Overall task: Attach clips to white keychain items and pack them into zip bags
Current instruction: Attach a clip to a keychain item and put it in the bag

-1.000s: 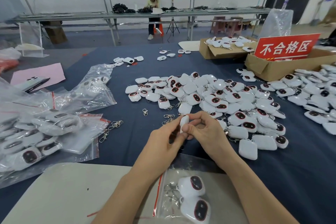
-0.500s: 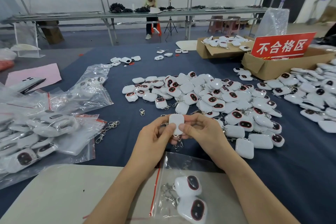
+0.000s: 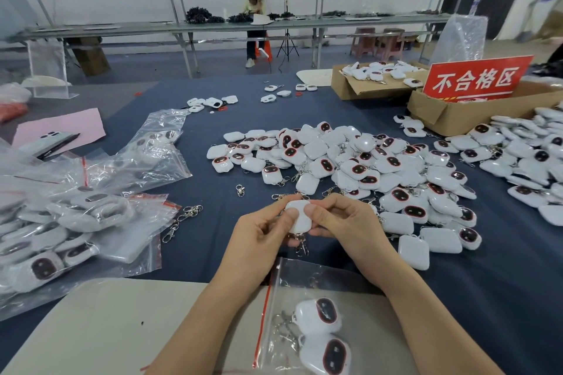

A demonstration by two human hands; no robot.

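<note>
White keychain item [image 3: 298, 218] is held just above the surface [image 3: 207, 240], pinched between both hands at the centre of the view. Its plain back faces up. The left hand [image 3: 259, 240] and the right hand [image 3: 344, 222] each press a thumb on that face, with fingers curled underneath, so both hands are closed around it. A metal clip [image 3: 302, 245] dangles from its lower edge, between the hands; I cannot tell whether it is fully hooked on.

The shell looks like hard, smooth plastic: light, stiff and probably a little slippery. A hold on the flat faces or the side edges should serve best, leaving the loop end free for the clip. The clip is small and hangs loose, so it is likely to swing or snag on a bag mouth.

Nearer the person lies a zip bag [image 3: 304, 275] on a beige board [image 3: 122, 329], with two clipped items [image 3: 320, 313] already inside — by that, the held one probably goes in next. Beyond the hands a large pile [image 3: 350, 161] of the same items spreads over the blue surface. A few loose clips [image 3: 182, 219] lie to the left, and filled bags [image 3: 76, 222] are heaped further left. At the far right stands a cardboard box [image 3: 441, 119] with a red sign [image 3: 475, 79].
</note>
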